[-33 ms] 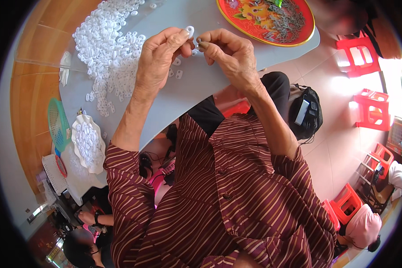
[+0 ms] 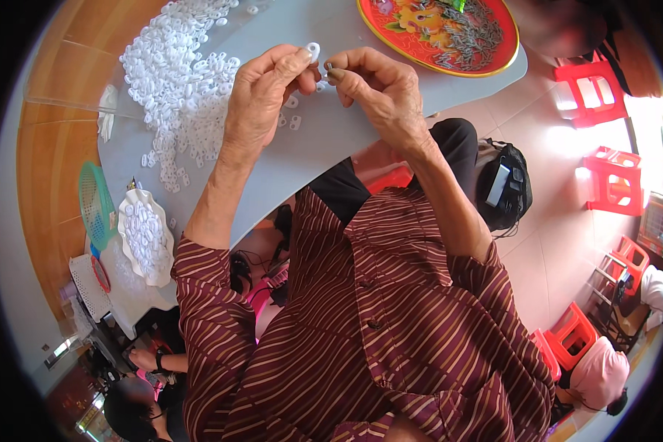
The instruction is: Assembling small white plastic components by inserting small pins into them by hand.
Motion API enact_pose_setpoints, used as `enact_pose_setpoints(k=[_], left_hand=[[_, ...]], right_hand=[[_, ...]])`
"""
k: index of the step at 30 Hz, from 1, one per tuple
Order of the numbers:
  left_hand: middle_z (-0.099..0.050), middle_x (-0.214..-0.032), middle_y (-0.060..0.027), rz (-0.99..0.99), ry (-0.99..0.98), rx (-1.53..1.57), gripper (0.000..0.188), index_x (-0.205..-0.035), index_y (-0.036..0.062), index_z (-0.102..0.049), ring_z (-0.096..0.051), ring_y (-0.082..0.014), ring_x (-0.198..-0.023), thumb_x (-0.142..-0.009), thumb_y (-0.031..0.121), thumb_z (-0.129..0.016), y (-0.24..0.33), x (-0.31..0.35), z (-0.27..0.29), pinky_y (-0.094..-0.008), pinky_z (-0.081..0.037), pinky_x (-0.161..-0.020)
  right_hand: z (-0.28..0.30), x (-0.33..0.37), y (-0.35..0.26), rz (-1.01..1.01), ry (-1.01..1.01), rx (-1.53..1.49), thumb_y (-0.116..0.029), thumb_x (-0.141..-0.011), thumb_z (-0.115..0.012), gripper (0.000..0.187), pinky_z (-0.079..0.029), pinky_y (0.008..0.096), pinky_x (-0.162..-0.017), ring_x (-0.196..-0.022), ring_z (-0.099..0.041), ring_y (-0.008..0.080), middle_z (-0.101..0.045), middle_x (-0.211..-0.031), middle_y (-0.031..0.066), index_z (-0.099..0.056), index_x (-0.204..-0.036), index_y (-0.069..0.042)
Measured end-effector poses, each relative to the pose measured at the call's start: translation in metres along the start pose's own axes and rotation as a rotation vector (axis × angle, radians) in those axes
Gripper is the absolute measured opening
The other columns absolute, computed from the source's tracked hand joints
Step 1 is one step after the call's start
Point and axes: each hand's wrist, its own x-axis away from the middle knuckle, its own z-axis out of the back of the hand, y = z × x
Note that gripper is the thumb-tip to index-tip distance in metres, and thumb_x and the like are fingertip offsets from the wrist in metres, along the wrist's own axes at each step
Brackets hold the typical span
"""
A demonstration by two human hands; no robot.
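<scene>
Over the grey table my left hand [image 2: 261, 92] pinches a small white oval plastic piece with a hole [image 2: 314, 51] between thumb and fingers, its end sticking up. Close to its right, my right hand [image 2: 381, 87] is closed in a pinch on a small metal pin [image 2: 329, 67], mostly covered by the fingertips. The two hands are a short gap apart. A large pile of similar white plastic pieces [image 2: 177, 81] spreads to the left of my left hand, with a few loose ones beneath it. Up to the right, a red flowered tray [image 2: 412, 55] carries many small metal pins [image 2: 475, 40].
A white scalloped dish [image 2: 168, 265] of white pieces stands at the table's left, beside a green basket [image 2: 96, 202]. A black mesh bag [image 2: 512, 191] is at my right. Red stools [image 2: 593, 92] line the right side. Other people sit at lower left and lower right.
</scene>
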Motion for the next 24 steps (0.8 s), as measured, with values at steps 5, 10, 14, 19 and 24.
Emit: enact_pose_setpoints(k=[5, 10, 14, 19, 24], left_hand=[[-0.059, -0.067, 0.0014, -0.130, 0.029, -0.331, 0.016, -0.087, 0.0034, -0.063, -0.050, -0.0060, -0.058, -0.091, 0.018, -0.057, 0.003, 0.005, -0.010, -0.0221, -0.040, -0.055], [-0.059, -0.067, -0.0033, -0.404, 0.053, -0.635, 0.011, -0.089, 0.0012, -0.060, -0.050, -0.0085, -0.054, -0.090, 0.012, -0.056, 0.003, 0.010, -0.018, -0.0250, -0.041, -0.050], [-0.054, -0.063, -0.0054, -0.326, 0.061, -0.651, 0.014, -0.085, 0.0001, -0.059, -0.048, -0.0106, -0.055, -0.090, 0.013, -0.056, 0.009, 0.011, -0.018, -0.0262, -0.041, -0.052], [-0.051, -0.062, -0.0038, -0.225, 0.032, -0.580, 0.027, -0.080, -0.0006, -0.055, -0.045, -0.0105, -0.057, -0.094, 0.023, -0.052, 0.011, 0.010, -0.021, -0.0270, -0.040, -0.054], [-0.051, -0.063, -0.0011, -0.153, -0.010, -0.403, 0.035, -0.081, -0.0008, -0.058, -0.044, -0.0088, -0.060, -0.095, 0.030, -0.049, 0.006, 0.005, -0.015, -0.0249, -0.038, -0.056]], right_hand=[[0.003, -0.002, 0.004, 0.052, 0.034, -0.055, -0.010, -0.089, -0.060, 0.014, -0.045, 0.0201, -0.059, -0.066, -0.053, 0.0068, -0.060, -0.077, 0.0026, -0.061, -0.096, 0.003], [0.001, -0.005, 0.007, 0.041, -0.002, -0.252, -0.010, -0.090, -0.059, 0.013, -0.050, 0.0219, -0.064, -0.076, -0.060, 0.0097, -0.063, -0.086, 0.0056, -0.060, -0.094, 0.002], [0.001, -0.004, 0.005, 0.088, 0.014, -0.225, -0.010, -0.090, -0.059, 0.013, -0.051, 0.0221, -0.066, -0.076, -0.061, 0.0094, -0.063, -0.086, 0.0058, -0.060, -0.094, 0.002], [-0.003, 0.000, 0.006, 0.191, 0.094, -0.028, -0.009, -0.088, -0.061, 0.013, -0.051, 0.0236, -0.074, -0.080, -0.062, 0.0097, -0.064, -0.084, 0.0046, -0.060, -0.094, 0.003], [-0.004, -0.001, 0.002, 0.193, 0.088, 0.020, -0.008, -0.086, -0.064, 0.015, -0.050, 0.0228, -0.073, -0.078, -0.061, 0.0084, -0.064, -0.081, 0.0032, -0.060, -0.095, 0.002]])
